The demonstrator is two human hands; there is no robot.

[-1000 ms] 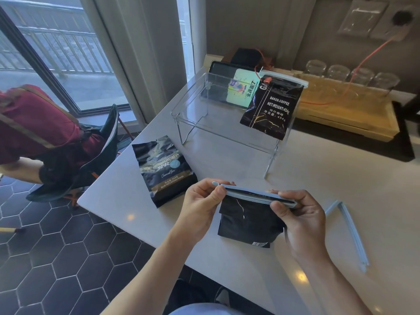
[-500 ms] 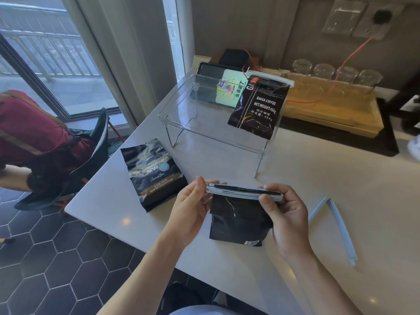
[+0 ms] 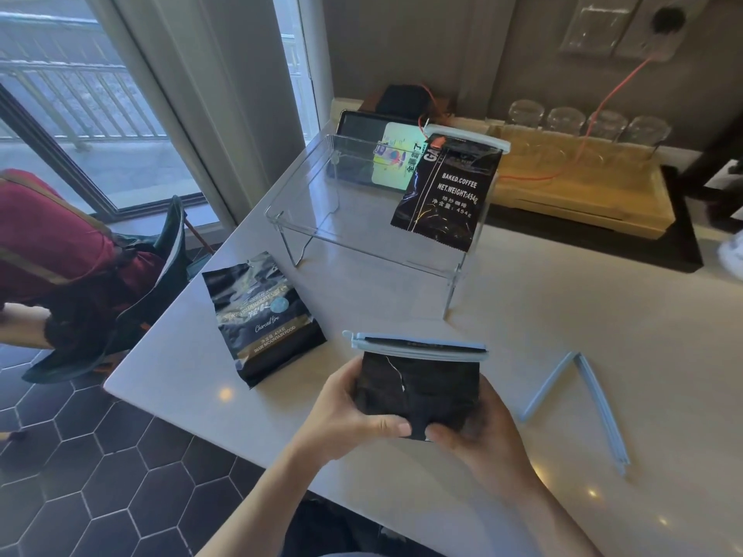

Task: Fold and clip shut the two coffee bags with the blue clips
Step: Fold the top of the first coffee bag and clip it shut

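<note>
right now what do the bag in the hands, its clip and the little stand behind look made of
Held bag: looks like thin foil or plastic film, black, creased with dull glints.
Its clip: pale blue matte plastic, apparently rigid and moulded.
Stand: clear acrylic or similar plastic; the table shows through it and its edges shine.

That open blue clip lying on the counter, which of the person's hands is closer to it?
Right. The right hand grips the held bag's lower right, just left of the open clip. The left hand grips the bag's far side.
</note>
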